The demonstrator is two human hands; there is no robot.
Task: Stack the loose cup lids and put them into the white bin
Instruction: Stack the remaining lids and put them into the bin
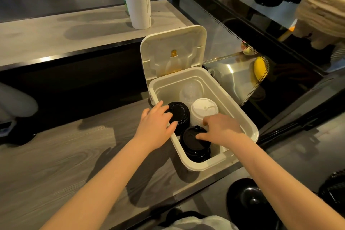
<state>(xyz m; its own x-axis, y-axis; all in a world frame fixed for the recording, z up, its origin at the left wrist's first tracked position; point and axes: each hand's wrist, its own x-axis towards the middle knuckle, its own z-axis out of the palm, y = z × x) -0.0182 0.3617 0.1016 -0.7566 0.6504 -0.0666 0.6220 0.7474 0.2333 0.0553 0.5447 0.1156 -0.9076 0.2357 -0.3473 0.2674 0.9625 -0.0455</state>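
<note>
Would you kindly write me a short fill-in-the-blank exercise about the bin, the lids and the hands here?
1. The hinged cover of the white plastic bin stands ___.
2. The left hand holds the far stack of black plastic cup lids; the right hand touches the near black stack, so the bin holds ___ black stacks.
3. The stack of white plastic cup lids stands ___ the bin.
Missing words: open; two; inside.
</note>
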